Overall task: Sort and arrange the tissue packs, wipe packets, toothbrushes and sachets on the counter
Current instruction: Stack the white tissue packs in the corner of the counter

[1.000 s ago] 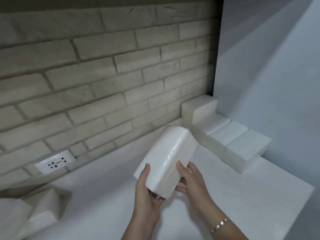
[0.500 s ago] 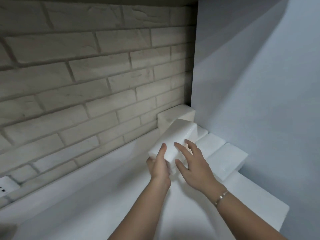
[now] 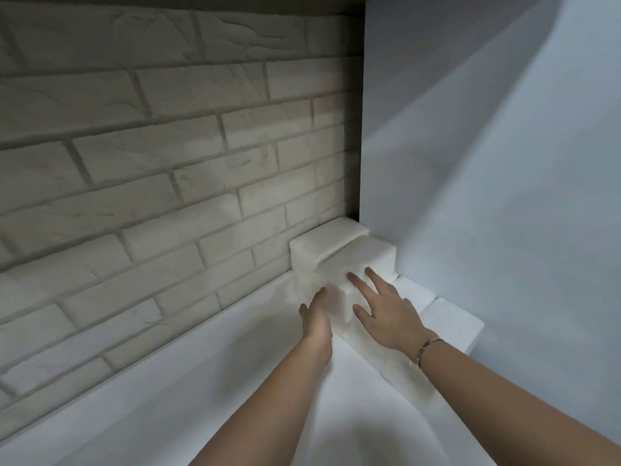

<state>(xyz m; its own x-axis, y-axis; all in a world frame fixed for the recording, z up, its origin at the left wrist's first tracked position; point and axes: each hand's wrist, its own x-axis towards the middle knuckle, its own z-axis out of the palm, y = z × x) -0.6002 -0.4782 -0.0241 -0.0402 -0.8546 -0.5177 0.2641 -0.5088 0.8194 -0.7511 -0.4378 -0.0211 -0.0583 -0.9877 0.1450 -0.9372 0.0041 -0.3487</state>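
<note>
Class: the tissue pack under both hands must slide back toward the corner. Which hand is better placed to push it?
Probably left: the left hand presses the near side of the tissue pack, behind it, while the right hand lies flat on top, only steadying.

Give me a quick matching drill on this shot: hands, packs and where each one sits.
1 left hand
2 right hand
3 tallest pack
4 bracelet

A worn just behind the right hand
B in the corner by the brick wall
C fingers spread on top of the pack between the hands
D against that pack's near left edge

Pairs: 1-D, 2-C, 3-B, 4-A
</note>
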